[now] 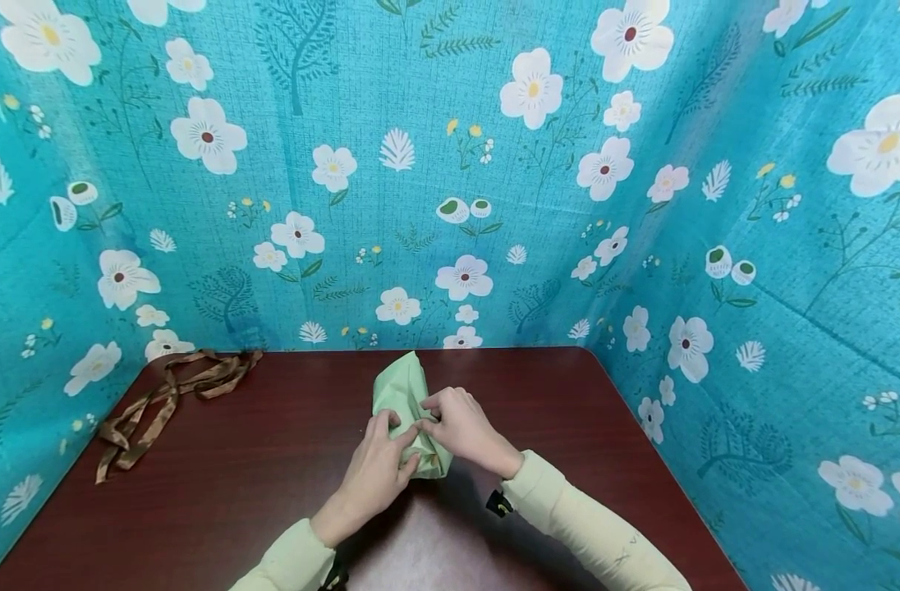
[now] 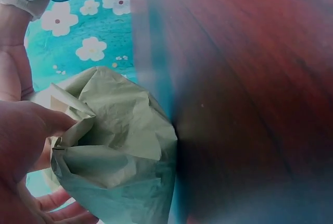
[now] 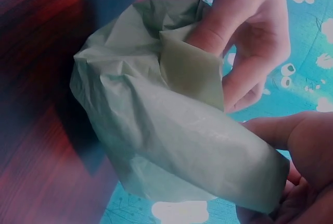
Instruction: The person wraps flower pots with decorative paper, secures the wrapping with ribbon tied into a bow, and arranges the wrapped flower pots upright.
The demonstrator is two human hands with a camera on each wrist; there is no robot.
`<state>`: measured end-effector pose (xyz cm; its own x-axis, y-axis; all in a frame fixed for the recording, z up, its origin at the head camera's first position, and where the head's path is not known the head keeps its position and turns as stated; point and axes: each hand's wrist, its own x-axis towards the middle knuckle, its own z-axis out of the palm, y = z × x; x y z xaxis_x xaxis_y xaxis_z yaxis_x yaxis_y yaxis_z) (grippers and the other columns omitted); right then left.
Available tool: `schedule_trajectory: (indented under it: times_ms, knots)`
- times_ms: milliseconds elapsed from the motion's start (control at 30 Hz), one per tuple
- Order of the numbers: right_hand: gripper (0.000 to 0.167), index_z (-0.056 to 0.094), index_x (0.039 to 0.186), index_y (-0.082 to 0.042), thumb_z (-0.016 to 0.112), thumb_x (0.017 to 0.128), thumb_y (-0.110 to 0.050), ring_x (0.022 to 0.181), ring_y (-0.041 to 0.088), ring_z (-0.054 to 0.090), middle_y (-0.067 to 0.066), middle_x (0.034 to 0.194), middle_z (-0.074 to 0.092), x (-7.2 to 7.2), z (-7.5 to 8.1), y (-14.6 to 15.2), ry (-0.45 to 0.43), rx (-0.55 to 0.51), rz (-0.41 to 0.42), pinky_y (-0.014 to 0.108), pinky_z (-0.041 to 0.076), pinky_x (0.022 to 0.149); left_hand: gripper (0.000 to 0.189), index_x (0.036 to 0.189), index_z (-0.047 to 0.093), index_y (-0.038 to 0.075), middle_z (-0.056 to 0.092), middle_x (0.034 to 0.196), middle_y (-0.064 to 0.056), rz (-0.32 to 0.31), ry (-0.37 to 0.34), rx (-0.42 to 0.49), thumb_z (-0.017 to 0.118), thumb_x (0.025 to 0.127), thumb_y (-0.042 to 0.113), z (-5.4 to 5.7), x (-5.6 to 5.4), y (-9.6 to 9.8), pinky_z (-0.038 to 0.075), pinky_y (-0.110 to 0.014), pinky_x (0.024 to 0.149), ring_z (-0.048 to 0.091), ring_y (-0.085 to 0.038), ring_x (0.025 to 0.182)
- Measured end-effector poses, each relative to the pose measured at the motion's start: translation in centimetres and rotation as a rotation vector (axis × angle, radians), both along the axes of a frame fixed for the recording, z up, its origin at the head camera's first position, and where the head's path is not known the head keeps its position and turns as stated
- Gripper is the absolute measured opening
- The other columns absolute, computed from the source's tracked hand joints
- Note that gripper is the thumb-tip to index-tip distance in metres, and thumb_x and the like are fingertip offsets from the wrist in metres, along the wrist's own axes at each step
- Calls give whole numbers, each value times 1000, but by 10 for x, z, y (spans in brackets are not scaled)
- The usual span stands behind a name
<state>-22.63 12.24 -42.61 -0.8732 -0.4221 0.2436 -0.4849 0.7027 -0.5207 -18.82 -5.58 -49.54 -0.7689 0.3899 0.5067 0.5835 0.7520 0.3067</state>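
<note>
A light green paper-wrapped package [image 1: 401, 386] stands on the table, its paper creased and folded. My left hand [image 1: 372, 472] is at its near left side. In the left wrist view, the thumb of the left hand [image 2: 26, 151] pinches a folded flap of the green paper [image 2: 119, 114]. From the right, my right hand [image 1: 468, 431] reaches over the package. The right wrist view shows the right hand [image 3: 312, 166] gripping the end of a long paper fold [image 3: 197, 135], while the left hand [image 3: 250, 36] holds another flap. What lies inside the paper is hidden.
A brown ribbon [image 1: 172, 390] lies in loose loops at the table's far left. The dark red wooden table [image 1: 273, 476] meets a blue flowered cloth [image 1: 420, 164] hung behind it and along both sides.
</note>
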Motion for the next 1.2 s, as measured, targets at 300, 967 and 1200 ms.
schedule_trajectory:
  times_ms: [300,967,1200]
  knots:
    - [16,81,102,-3,77,91,-13,51,-1,48,3,65,69,0,-5,0,-53,-60,44,18,40,49,43,121,76,10,57,105,-1,-6,40,116,87,81,22,-3,-1,-6,50,-31,65,52,-20,90]
    - [39,75,121,-7,77,83,4,64,4,63,1,95,79,7,-16,30,-309,-204,234,22,55,60,26,94,67,13,62,102,3,-62,17,277,84,75,15,-6,0,-17,54,-28,66,61,-10,77]
    - [27,79,103,-6,75,79,6,57,-2,55,-1,85,76,21,-19,18,-132,-229,134,20,50,53,22,93,69,13,63,103,2,-68,-20,309,83,77,7,-4,1,-20,55,-31,69,65,-14,82]
